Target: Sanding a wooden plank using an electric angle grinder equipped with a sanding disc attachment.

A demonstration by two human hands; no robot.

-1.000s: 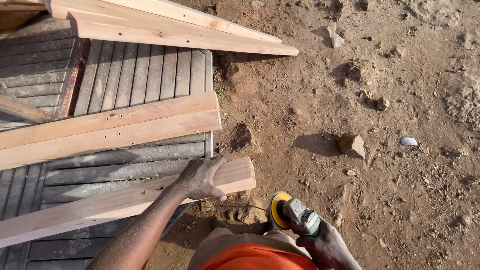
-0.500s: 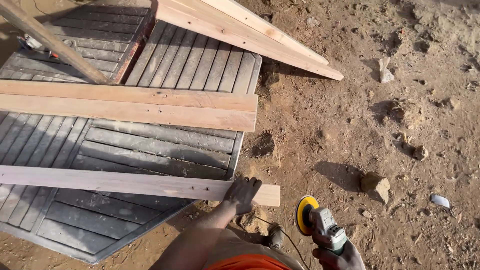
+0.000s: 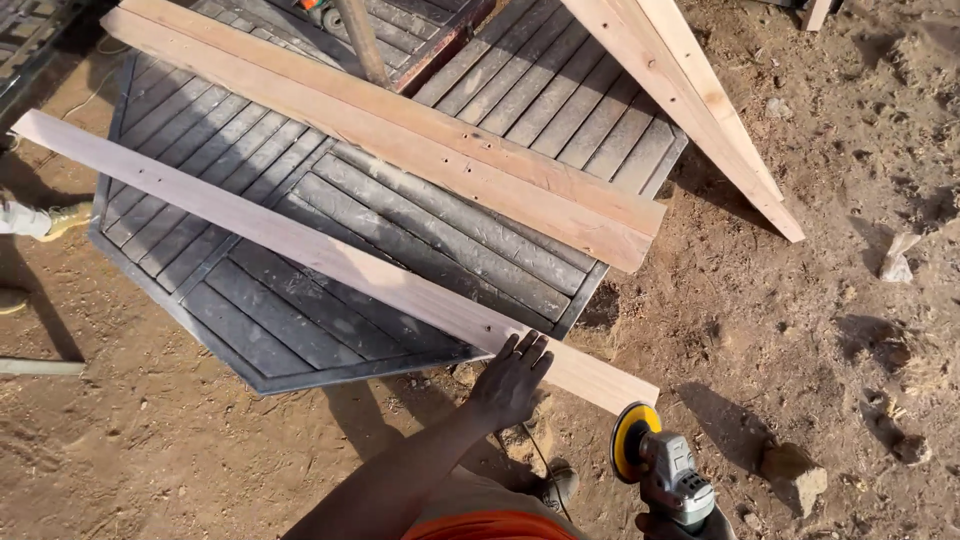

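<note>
Two hands are at work near the bottom of the scene. Left hand (image 3: 512,378) lies flat, fingers spread, on the near end of a long pale plank (image 3: 330,258) lying across a dark slatted panel (image 3: 300,330). Right hand (image 3: 680,525), mostly cut off, is clamped on a grey angle grinder (image 3: 665,470), its yellow disc just beside the plank's right end.

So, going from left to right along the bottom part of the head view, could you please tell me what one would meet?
Pale pipe lying on the dirt → corner of the dark slatted panel → left hand flat on the near plank → sander with a yellow disc, held by the mostly hidden right hand → stone.
</note>
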